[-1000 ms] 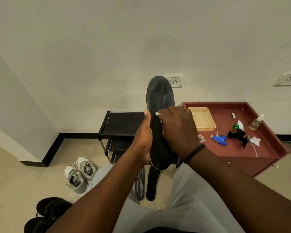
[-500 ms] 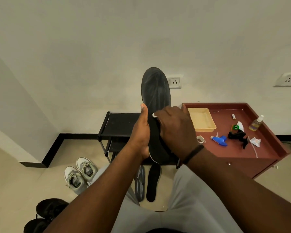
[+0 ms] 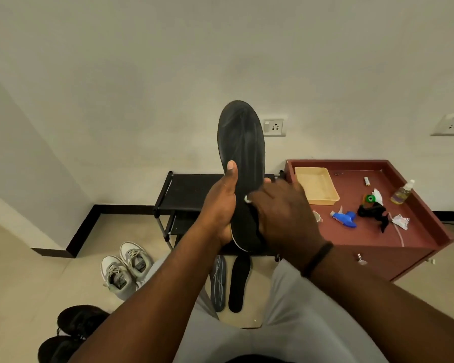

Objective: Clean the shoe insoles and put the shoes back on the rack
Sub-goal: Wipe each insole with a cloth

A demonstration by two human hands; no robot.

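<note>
- Above the grip, the black insole [image 3: 241, 153] stands upright in the air, its rounded toe end up against bare pale wall, with open room on its left and a wall socket [image 3: 274, 127] just beside its right edge.
- Left hand [image 3: 219, 208] clasps the insole's lower left edge, thumb laid up along the face and palm wrapped round the heel part.
- Right hand [image 3: 281, 213] lies over the insole's lower right side, fingers curled on it; a small bit of something white [image 3: 247, 198] shows at its fingertips, too little of it to name.
- Behind the grip stands the black shoe rack [image 3: 192, 189], its top shelf bare where visible; its right end sits close to the red-brown cabinet [image 3: 414, 247].
- Right of the grip, the cabinet top carries a beige tray [image 3: 316, 188], a blue spray head [image 3: 345, 218], a small clear bottle [image 3: 401, 193] and other small bits.
- Below the grip, two more insoles [image 3: 228, 281] lie side by side on the tiled floor between the knees.
- Lower left of the grip, grey sneakers [image 3: 127, 268] sit near the rack's foot; black shoes [image 3: 71, 334] lie nearer the viewer.
- Held insole: matte black face with faint streaks, thin pale rim at the heel.
- No writing or brand is readable anywhere.
</note>
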